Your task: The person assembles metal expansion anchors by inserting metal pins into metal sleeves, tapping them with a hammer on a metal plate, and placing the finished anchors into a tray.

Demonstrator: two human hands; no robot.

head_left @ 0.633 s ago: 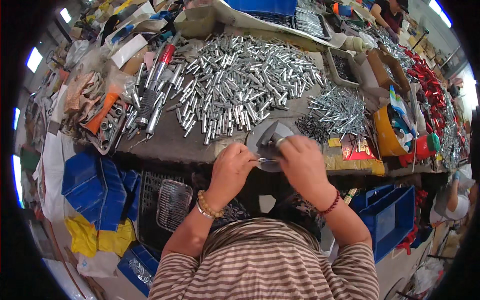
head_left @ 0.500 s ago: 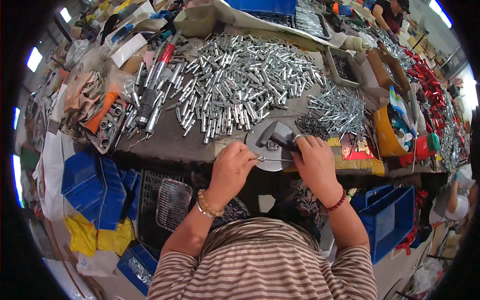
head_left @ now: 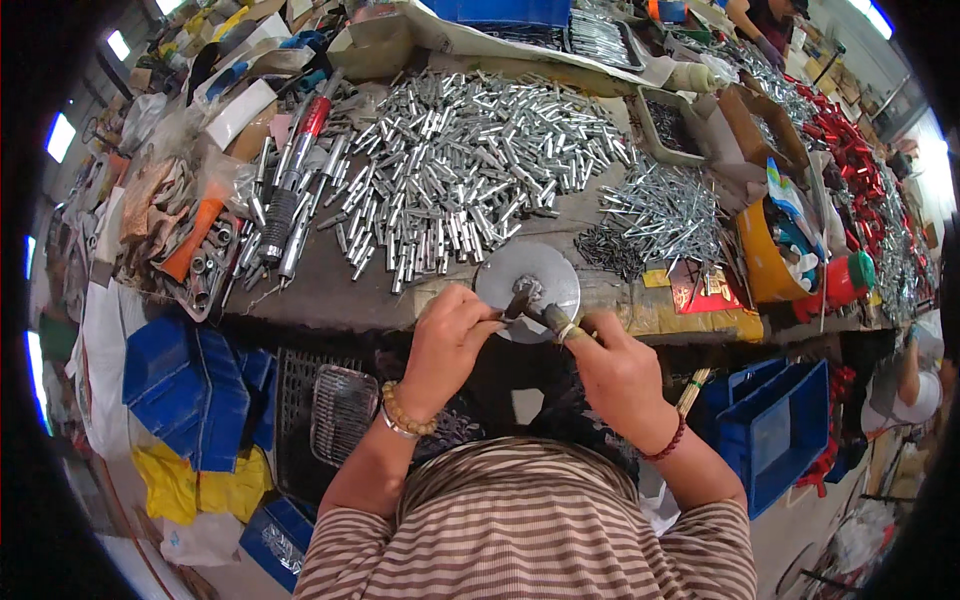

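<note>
**Hands joined over round plate at bench edge**

The bench (head_left: 330,295) carries a broad heap of silver metal tubes (head_left: 470,170) at centre and a smaller pile of thin pins (head_left: 665,205) to its right. A round grey metal plate (head_left: 545,270) lies at the near edge. Above it, the left hand (head_left: 445,340) and right hand (head_left: 615,365) meet, each clamped on one end of a small dark metal part (head_left: 530,305). Blue bins (head_left: 775,425) sit below the bench.

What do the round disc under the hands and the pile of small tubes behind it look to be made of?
Round disc: likely bare steel, dull grey with a soft sheen. Small tubes: probably plated or polished metal, bright silver with sharp glints. The piece between both hands is too small to judge.
</note>
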